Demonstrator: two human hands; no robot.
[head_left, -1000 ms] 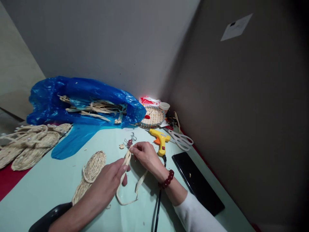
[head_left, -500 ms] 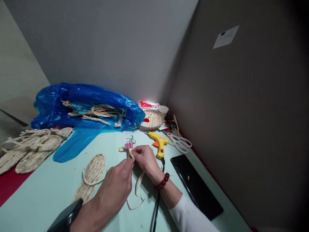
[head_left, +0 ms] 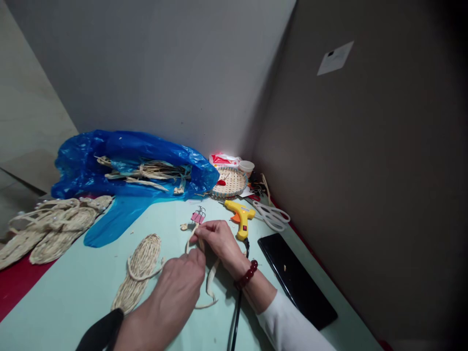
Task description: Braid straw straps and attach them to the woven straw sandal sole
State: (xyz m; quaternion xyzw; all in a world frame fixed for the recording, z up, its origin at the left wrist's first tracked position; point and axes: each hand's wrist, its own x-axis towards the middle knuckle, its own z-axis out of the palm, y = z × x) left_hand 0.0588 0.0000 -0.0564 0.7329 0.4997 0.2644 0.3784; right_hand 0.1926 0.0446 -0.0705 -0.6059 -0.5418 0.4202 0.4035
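Observation:
Pale flat straw strands (head_left: 211, 280) trail down the table from between my hands, their upper ends caught in a pink binder clip (head_left: 198, 217). My right hand (head_left: 218, 241) pinches the strands just below the clip. Closer to me, my left hand (head_left: 181, 280) is closed on a strand, its fingertips partly hidden behind the knuckles. A woven straw sole (head_left: 141, 263) with a strap across it lies left of my left hand. To the right of my right hand is a yellow glue gun (head_left: 241, 214) with an orange trigger.
A blue plastic bag (head_left: 80, 161) with straw bundles lies along the back wall. Finished-looking straw sandals (head_left: 64, 234) sit at left. White-handled scissors (head_left: 272, 214), a black phone-like slab (head_left: 298, 280), a round woven basket (head_left: 234, 181) and a white cup (head_left: 246, 168) are at right and back.
My left hand has moved down toward me and slightly right, drawing out a strand. The pink clip has tilted. My right hand has shifted slightly left.

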